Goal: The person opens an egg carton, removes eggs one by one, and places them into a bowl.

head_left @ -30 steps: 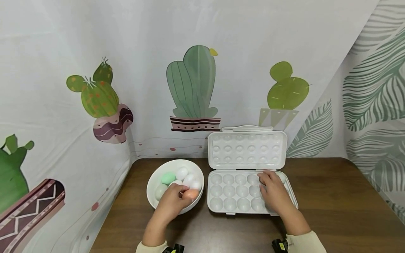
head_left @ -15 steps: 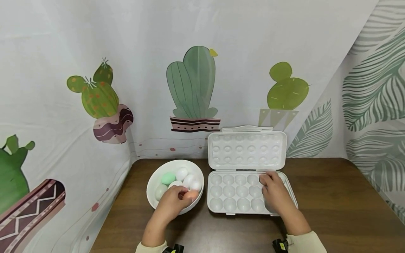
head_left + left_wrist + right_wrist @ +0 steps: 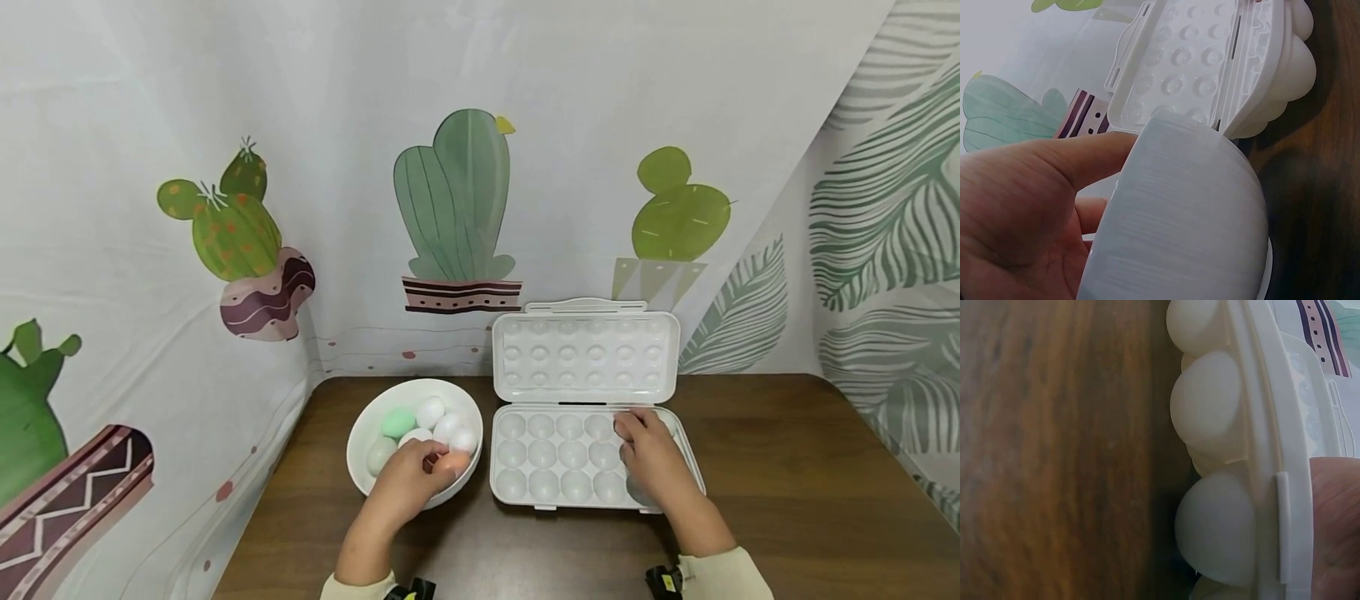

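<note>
Our left hand (image 3: 408,483) curling around a smooth orange egg (image 3: 454,460) in the round white bowl (image 3: 360,433) of pastel eggs, lower centre, our right hand (image 3: 651,460) resting loosely open on the dimpled white plastic egg tray (image 3: 542,454)

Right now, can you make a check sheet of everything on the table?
Surface: brown wooden table.
Job's things: white bowl holding white, green and orange eggs; open white egg tray, visible cups empty, lid upright.
Clutter: nothing seen.
Hands: left hand grips the orange egg at the bowl's rim; right hand rests on the tray's right side.
Cables: nothing seen.
Surroundings: cactus and leaf backdrop cloth.
</note>
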Motion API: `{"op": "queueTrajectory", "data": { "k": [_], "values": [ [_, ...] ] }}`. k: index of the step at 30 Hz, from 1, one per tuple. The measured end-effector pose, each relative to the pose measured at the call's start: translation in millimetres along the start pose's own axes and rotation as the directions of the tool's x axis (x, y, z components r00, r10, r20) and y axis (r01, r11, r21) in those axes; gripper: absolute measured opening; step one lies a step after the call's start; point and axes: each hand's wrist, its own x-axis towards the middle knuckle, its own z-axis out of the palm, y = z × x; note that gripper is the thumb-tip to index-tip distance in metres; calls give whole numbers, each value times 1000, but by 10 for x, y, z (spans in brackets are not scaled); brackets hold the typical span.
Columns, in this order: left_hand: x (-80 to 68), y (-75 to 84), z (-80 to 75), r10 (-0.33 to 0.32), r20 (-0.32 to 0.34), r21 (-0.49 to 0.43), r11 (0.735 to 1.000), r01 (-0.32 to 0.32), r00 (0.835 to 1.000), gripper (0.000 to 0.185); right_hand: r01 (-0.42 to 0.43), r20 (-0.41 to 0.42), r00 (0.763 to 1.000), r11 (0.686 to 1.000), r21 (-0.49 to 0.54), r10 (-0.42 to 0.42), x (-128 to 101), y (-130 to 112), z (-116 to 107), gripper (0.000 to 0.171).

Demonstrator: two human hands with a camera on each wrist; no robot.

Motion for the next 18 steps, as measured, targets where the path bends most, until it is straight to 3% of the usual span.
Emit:
{"op": "queueTrajectory", "data": {
  "k": [5, 10, 18],
  "values": [
    [-3, 11, 0, -16, 8, -8, 1000, 16, 1000, 28, -2, -5, 1000, 1000, -28, 2, -4, 8, 16, 36],
    [-11, 23, -4, -18, 11, -20, 1000, 18, 1000, 31, 48, -69, 996, 997, -52, -52, 0, 23, 39, 26],
    [-18, 9, 3, -38, -2, -44, 998, 37, 999, 24, 56, -83, 995, 997, -46, -60, 12, 9, 36, 24]
  ]
}}
